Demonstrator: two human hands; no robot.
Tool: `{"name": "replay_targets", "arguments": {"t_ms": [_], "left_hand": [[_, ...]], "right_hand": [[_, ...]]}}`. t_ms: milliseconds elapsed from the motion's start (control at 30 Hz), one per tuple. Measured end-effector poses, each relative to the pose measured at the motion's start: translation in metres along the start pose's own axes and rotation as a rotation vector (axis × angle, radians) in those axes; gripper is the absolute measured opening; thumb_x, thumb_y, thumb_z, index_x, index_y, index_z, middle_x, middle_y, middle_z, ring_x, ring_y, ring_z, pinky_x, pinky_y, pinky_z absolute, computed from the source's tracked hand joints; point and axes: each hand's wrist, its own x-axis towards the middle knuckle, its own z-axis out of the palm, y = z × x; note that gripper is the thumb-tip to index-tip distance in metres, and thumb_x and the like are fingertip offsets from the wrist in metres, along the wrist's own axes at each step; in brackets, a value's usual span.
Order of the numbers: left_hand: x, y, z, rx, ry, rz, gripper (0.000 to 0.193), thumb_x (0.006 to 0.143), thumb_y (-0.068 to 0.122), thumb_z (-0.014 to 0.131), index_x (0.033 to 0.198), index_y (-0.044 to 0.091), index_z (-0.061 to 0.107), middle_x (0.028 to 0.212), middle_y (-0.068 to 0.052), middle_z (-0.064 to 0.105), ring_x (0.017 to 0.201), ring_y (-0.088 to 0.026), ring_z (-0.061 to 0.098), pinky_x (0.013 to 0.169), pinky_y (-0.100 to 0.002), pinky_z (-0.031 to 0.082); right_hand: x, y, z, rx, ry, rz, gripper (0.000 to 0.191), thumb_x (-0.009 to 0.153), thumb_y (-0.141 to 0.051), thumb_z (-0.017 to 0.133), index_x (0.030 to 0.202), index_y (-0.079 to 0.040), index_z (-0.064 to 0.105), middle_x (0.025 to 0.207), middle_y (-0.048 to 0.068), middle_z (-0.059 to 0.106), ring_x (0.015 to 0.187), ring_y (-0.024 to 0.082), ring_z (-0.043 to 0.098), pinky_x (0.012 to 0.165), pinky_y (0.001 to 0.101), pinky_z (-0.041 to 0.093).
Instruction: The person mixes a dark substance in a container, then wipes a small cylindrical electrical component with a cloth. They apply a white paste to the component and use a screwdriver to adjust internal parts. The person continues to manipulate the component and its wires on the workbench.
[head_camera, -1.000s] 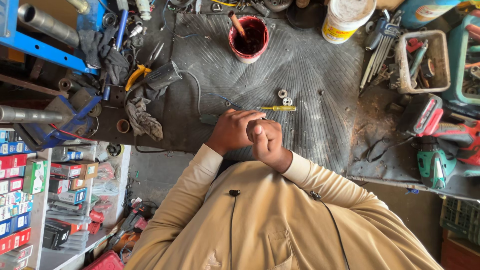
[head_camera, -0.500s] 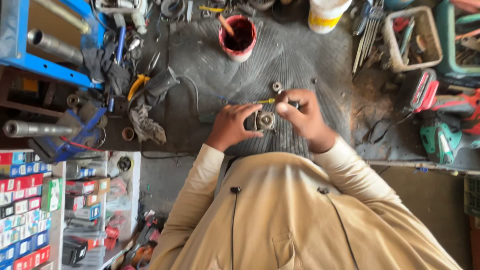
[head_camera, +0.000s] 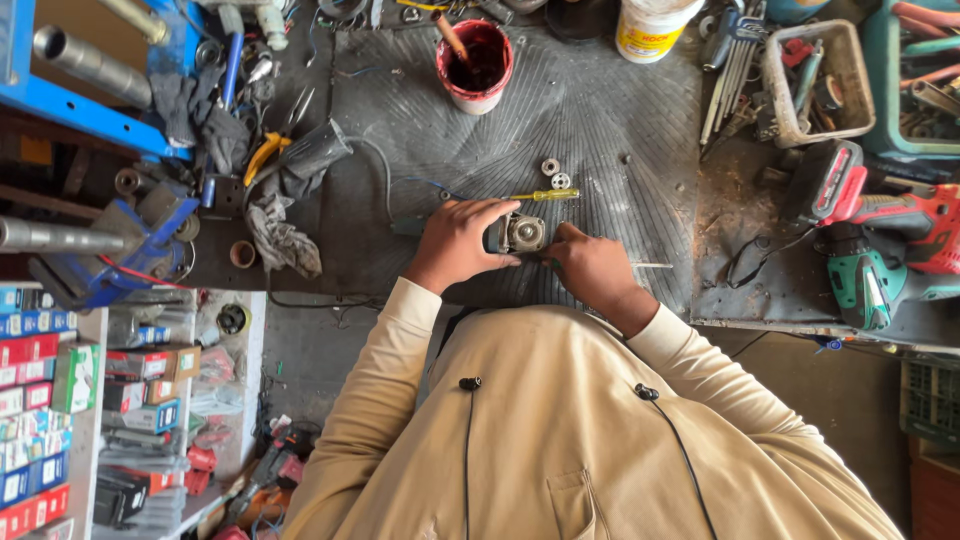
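Where fingers (head_camera: 497, 232) close: gear housing (head_camera: 522, 233).

Dark ribbed workbench mat (head_camera: 610, 120), shelves of boxes (head_camera: 60, 400) at left.

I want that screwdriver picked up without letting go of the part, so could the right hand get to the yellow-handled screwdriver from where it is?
Probably yes. The yellow-handled screwdriver lies on the ribbed mat just beyond the right hand, with only the small metal part beside the path and nothing lying over it.
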Motion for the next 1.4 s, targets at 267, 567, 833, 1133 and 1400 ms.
{"name": "replay_targets", "arguments": {"t_ms": [267,567,833,1133,1400], "left_hand": [[0.002,0.004,-0.003,0.016,0.03,0.007,0.078,0.065,0.043,0.092,0.132,0.014,0.065,0.124,-0.006,0.073,0.113,-0.025,0.069,0.094,-0.043,0.05],[0.006,0.004,-0.006,-0.009,0.015,-0.006,0.077,0.065,0.043,0.092,0.13,0.014,0.065,0.122,-0.007,0.073,0.111,-0.026,0.07,0.093,-0.044,0.051],[0.005,0.005,-0.006,-0.003,0.015,-0.012,0.078,0.065,0.044,0.093,0.131,0.013,0.065,0.123,-0.007,0.073,0.111,-0.026,0.07,0.093,-0.044,0.051],[0.005,0.005,-0.006,0.006,0.013,0.002,0.078,0.065,0.041,0.093,0.132,0.013,0.064,0.124,-0.007,0.073,0.111,-0.026,0.07,0.094,-0.044,0.051],[0.002,0.008,-0.007,0.009,0.0,-0.003,0.08,0.067,0.041,0.092,0.136,0.014,0.062,0.128,-0.007,0.071,0.112,-0.026,0.069,0.095,-0.043,0.049]], "right_hand": [[-0.001,0.006,-0.018,0.295,0.197,-0.005,0.012,0.089,-0.023,0.077,0.097,-0.014,0.079,0.09,0.006,0.073,0.073,0.029,0.071,0.064,0.0392,0.056],[0.001,-0.003,-0.021,0.337,0.33,-0.057,0.011,0.089,-0.02,0.078,0.098,-0.012,0.079,0.098,0.004,0.072,0.074,0.026,0.071,0.062,0.0374,0.055],[-0.002,-0.006,-0.016,0.212,0.347,-0.115,0.011,0.09,-0.017,0.079,0.1,-0.013,0.077,0.099,0.001,0.07,0.071,0.021,0.07,0.061,0.0345,0.055],[-0.005,-0.001,-0.022,0.104,0.353,-0.358,0.018,0.083,-0.014,0.08,0.1,-0.014,0.076,0.101,-0.002,0.067,0.071,0.017,0.069,0.062,0.0337,0.054],[-0.006,-0.005,-0.017,0.114,0.332,-0.309,0.011,0.087,-0.015,0.08,0.096,-0.012,0.076,0.096,-0.001,0.068,0.068,0.019,0.068,0.06,0.0349,0.054]]}}
